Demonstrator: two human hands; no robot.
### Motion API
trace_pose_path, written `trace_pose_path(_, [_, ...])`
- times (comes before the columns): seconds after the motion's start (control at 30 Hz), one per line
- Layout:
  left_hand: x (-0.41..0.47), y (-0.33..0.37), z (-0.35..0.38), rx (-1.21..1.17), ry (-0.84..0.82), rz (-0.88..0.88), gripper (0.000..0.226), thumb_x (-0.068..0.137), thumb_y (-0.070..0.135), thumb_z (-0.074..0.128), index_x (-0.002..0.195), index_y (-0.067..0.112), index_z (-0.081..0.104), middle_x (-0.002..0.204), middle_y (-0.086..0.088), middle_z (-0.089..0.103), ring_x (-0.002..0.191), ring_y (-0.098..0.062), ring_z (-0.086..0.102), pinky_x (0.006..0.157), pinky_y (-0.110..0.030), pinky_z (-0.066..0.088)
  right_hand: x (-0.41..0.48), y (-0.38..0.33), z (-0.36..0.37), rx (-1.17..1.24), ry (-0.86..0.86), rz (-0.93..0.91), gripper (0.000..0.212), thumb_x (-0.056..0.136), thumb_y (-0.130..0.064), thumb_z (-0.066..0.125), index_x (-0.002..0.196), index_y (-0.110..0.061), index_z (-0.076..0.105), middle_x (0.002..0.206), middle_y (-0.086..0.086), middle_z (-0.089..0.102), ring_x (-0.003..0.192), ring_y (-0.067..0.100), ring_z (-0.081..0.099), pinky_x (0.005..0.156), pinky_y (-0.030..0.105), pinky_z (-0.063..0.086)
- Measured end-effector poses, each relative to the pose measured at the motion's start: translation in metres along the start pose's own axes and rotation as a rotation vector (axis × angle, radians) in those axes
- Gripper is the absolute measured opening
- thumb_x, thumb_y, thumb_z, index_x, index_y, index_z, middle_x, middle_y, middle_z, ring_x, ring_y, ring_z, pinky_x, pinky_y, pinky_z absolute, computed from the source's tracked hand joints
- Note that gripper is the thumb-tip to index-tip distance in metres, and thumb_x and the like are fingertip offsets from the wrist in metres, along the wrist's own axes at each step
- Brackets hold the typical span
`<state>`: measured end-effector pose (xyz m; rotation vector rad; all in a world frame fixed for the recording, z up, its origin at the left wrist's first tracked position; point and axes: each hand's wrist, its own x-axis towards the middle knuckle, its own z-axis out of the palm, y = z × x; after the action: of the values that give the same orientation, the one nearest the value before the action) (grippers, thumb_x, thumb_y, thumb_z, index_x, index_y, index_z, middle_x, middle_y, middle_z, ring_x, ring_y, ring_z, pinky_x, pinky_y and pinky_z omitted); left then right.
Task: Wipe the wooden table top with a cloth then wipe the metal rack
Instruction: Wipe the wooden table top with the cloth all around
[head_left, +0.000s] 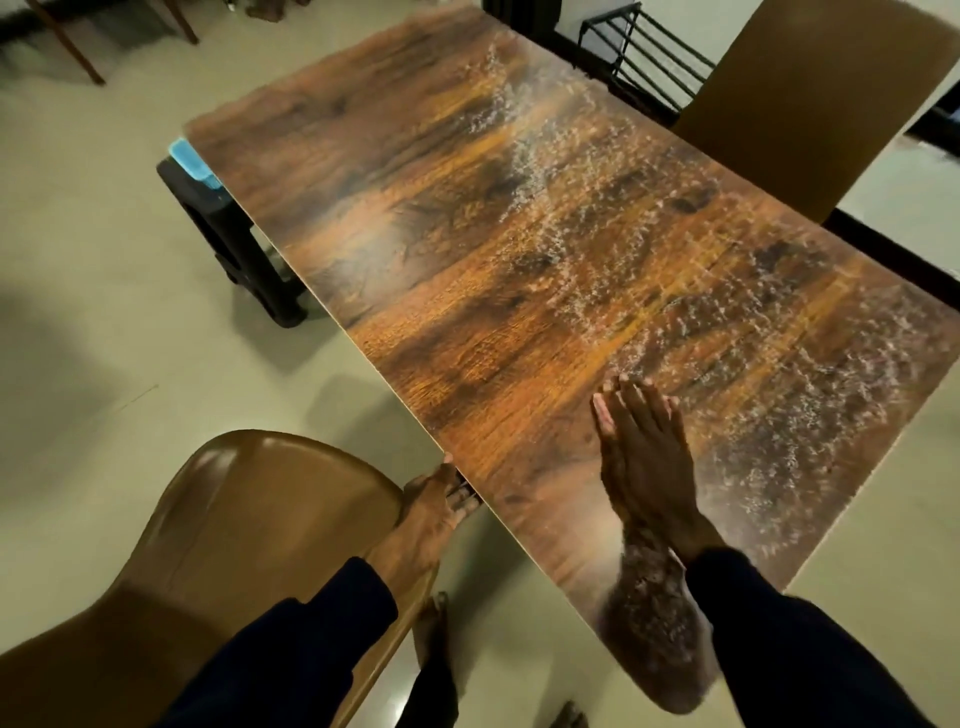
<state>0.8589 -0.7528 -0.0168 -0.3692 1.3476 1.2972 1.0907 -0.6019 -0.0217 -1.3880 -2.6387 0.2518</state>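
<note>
- In the head view, nearest the camera, two dark sleeves (291, 649) were seen reaching forward, with a bare foot (431, 629) on the pale floor between them.
- A brown plastic chair (249, 519) was placed at lower left, just beside the table's near edge.
- The left hand (434, 506) was set against the near long edge of the wooden table top (467, 249), with the thumb at the rim and the fingers tucked beneath, so that the edge was gripped.
- The right hand (647, 457) was laid flat on the same board, further in from the edge, fingers straight and held together, with nothing clasped in it.
- The two hands were kept apart, both touching the table top at its near end.
- White speckled streaks (597, 218) were spread over the right half of the board, reaching to just beside the right hand.
- The metal rack (649, 57) was seen beyond the table's far right, well apart from both hands, partly hidden by a second chair back (810, 98).
- A blue item (193, 165) was lying on a black stand (228, 234) at the far left corner; what it was could not be told.
</note>
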Motion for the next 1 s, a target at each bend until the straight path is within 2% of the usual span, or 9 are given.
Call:
trace_pose_path(0.1, [0.002, -0.019, -0.002, -0.034, 0.051, 0.0, 0.027, 0.101, 0.017, 0.059, 0.125, 0.004, 0.062, 0.121, -0.016, 0.068, 0.101, -0.03, 0.068, 0.062, -0.035, 0.062, 0.03, -0.031, 0.003, 0.043, 0.008, 0.104, 0.053, 0.115, -0.039, 0.023, 0.162, -0.024, 0.042, 0.175, 0.003, 0.03, 0.166, 0.026, 0.014, 0.134, 0.055, 0.013])
trace_pose_path(0.27, [-0.009, -0.047, 0.01, -0.044, 0.053, -0.011, 0.019, 0.101, 0.026, 0.058, 0.106, 0.009, 0.066, 0.097, -0.011, 0.077, 0.085, -0.027, 0.074, 0.055, -0.032, 0.061, -0.041, -0.052, 0.022, 0.046, -0.106, -0.447, 0.049, 0.113, -0.031, 0.036, 0.161, -0.026, 0.044, 0.176, 0.002, 0.029, 0.167, 0.026, 0.012, 0.134, 0.057, 0.014])
trace_pose_path(0.33, [-0.015, -0.054, 0.013, -0.031, 0.014, -0.009, 0.022, 0.104, 0.025, 0.054, 0.109, 0.008, 0.066, 0.098, -0.011, 0.079, 0.084, -0.025, 0.077, 0.06, -0.032, 0.062, -0.069, -0.016, 0.015, 0.046, -0.094, -0.521, 0.051, 0.109, -0.022, 0.047, 0.16, -0.024, 0.047, 0.175, 0.003, 0.031, 0.166, 0.027, 0.017, 0.133, 0.056, 0.017])
trace_pose_path(0.53, [-0.024, -0.063, 0.015, 0.015, -0.05, 0.015, 0.044, 0.105, 0.034, 0.044, 0.122, -0.002, 0.064, 0.122, -0.016, 0.071, 0.118, -0.032, 0.064, 0.093, -0.04, 0.052, -0.025, 0.049, -0.02, 0.054, -0.018, 0.031, 0.054, 0.114, -0.037, 0.024, 0.166, -0.025, 0.036, 0.177, 0.003, 0.024, 0.167, 0.024, 0.009, 0.135, 0.055, 0.009])
trace_pose_path(0.63, [-0.026, -0.064, 0.016, -0.005, -0.031, 0.025, 0.039, 0.104, 0.033, 0.047, 0.115, 0.001, 0.065, 0.117, -0.013, 0.072, 0.102, -0.025, 0.072, 0.086, -0.039, 0.055, -0.013, 0.016, -0.009, 0.065, -0.023, -0.009, 0.052, 0.115, -0.036, 0.027, 0.164, -0.024, 0.037, 0.177, 0.003, 0.025, 0.166, 0.026, 0.012, 0.134, 0.056, 0.012])
trace_pose_path(0.73, [-0.028, -0.068, 0.02, -0.024, -0.003, 0.034, 0.034, 0.104, 0.032, 0.049, 0.1, 0.006, 0.07, 0.094, -0.006, 0.08, 0.081, -0.018, 0.078, 0.072, -0.034, 0.059, -0.063, -0.008, 0.006, 0.044, -0.078, -0.316, 0.049, 0.115, -0.034, 0.029, 0.161, -0.024, 0.042, 0.175, 0.004, 0.028, 0.166, 0.026, 0.014, 0.133, 0.056, 0.016])
trace_pose_path(0.83, [-0.029, -0.071, 0.021, -0.044, 0.002, 0.047, 0.043, 0.105, 0.027, 0.05, 0.082, 0.009, 0.081, 0.09, -0.006, 0.08, 0.078, -0.018, 0.078, 0.063, -0.032, 0.062, -0.119, 0.023, 0.0, -0.017, -0.164, -0.507, 0.052, 0.115, -0.033, 0.027, 0.164, -0.023, 0.04, 0.178, 0.006, 0.022, 0.166, 0.029, 0.012, 0.134, 0.057, 0.014])
trace_pose_path(0.9, [-0.032, -0.075, 0.022, -0.036, -0.015, 0.044, 0.045, 0.104, 0.025, 0.051, 0.076, 0.011, 0.083, 0.092, -0.005, 0.08, 0.079, -0.018, 0.078, 0.062, -0.03, 0.062, -0.126, 0.061, -0.017, -0.065, -0.162, -0.368, 0.056, 0.113, -0.034, 0.021, 0.164, -0.023, 0.04, 0.177, 0.008, 0.024, 0.167, 0.03, 0.01, 0.132, 0.06, 0.017])
trace_pose_path(1.0, [-0.033, -0.083, 0.02, -0.055, 0.006, 0.048, 0.025, 0.102, 0.024, 0.054, 0.094, 0.008, 0.072, 0.095, -0.006, 0.075, 0.084, -0.021, 0.073, 0.068, -0.034, 0.062, -0.096, 0.077, -0.035, -0.03, -0.069, -0.007, 0.058, 0.112, -0.038, 0.02, 0.164, -0.021, 0.04, 0.176, 0.006, 0.024, 0.167, 0.027, 0.011, 0.133, 0.056, 0.014])
